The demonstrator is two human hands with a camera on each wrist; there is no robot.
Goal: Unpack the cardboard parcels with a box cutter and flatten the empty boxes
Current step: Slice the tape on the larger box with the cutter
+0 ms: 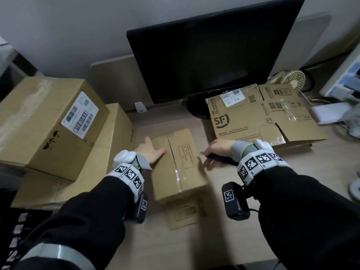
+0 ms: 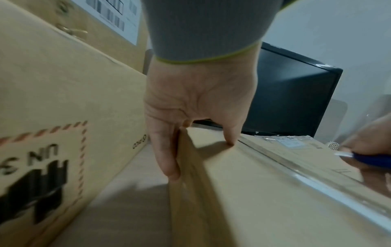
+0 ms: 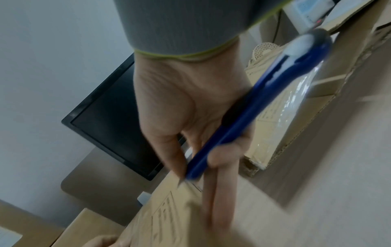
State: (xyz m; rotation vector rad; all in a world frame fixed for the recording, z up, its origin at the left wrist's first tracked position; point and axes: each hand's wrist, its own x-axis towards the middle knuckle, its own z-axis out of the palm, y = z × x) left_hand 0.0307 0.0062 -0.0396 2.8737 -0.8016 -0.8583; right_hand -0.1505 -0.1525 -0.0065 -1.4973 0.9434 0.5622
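While the small parcel (image 1: 179, 162) sat on the desk (image 1: 272, 211) just in front of the monitor (image 1: 210, 61), these were the particulars, all placed relative to that parcel:

Left fingers (image 2: 167, 158): straight, laid down the parcel's left side wall, thumb on the top face; the left hand (image 1: 151, 151) braced it and grasped nothing.

Right fingers (image 3: 213, 158): curled round the blue box cutter (image 3: 253, 107); the right hand (image 1: 218, 151) hovered at the parcel's right edge, tool tip near the top face, blade too blurred to judge.

Tape seam (image 2: 317, 177): clear tape ran lengthwise along the top, apparently uncut at the near end.

Handling: probably light and stiff-walled, the taped strip slick; best steadied by the side walls, clear of the seam.

Stacked cartons (image 1: 50, 121): just left of the parcel, still sealed.

Flattened box (image 1: 259, 117): lay to the parcel's far right.
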